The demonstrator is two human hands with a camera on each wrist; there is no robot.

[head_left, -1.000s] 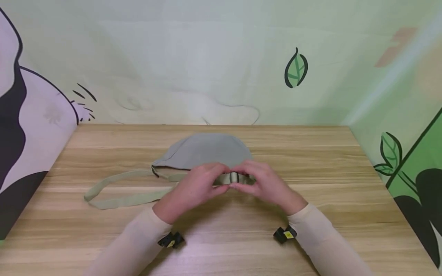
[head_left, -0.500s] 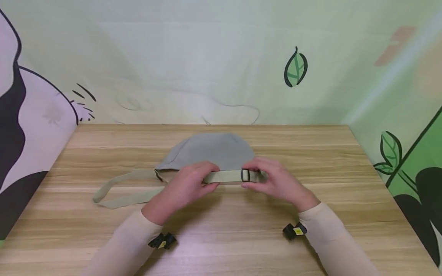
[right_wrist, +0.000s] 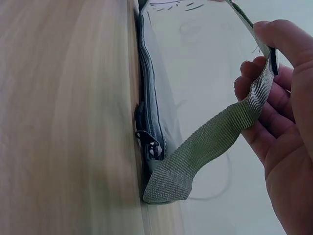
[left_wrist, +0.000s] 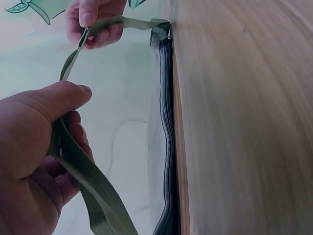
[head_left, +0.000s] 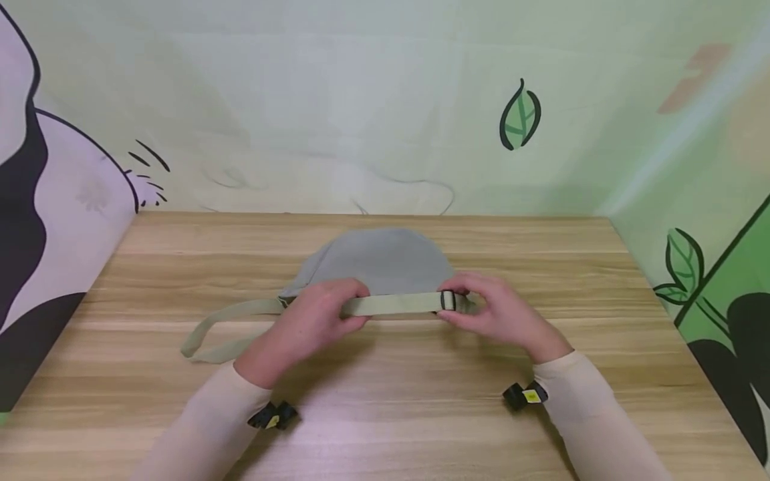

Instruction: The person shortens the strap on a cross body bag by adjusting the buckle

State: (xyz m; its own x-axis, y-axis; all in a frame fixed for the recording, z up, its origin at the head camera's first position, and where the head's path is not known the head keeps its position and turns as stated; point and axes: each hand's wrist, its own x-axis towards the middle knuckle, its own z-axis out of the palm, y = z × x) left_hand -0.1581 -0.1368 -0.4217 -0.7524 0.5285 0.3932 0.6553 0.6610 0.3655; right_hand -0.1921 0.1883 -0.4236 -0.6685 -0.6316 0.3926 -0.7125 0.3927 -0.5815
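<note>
A grey waist bag (head_left: 379, 260) lies on the wooden table, its pale green webbing strap (head_left: 397, 304) raised in front of it. Between finger and thumb, my right hand (head_left: 505, 310) pinches the strap at its black slider buckle (head_left: 448, 300). My left hand (head_left: 303, 324) grips the strap farther left, and a flat stretch of webbing runs between the two hands. Left of that hand a loop of strap (head_left: 195, 341) trails back toward the bag. The right wrist view shows the bag's dark zip (right_wrist: 150, 98) with its pull (right_wrist: 146, 138) near the strap end.
The wooden table (head_left: 391, 414) ends at the back against a pale green wall sheet (head_left: 361, 100) printed with leaves and dark cartoon shapes. Similar printed sheets rise along the left and right sides. A small black camera sits on each wrist.
My right hand has moved right with the slider buckle, while my left has shifted left. The strap stretch between them is longer; the loop at the left is smaller. The bag has slid slightly right.
</note>
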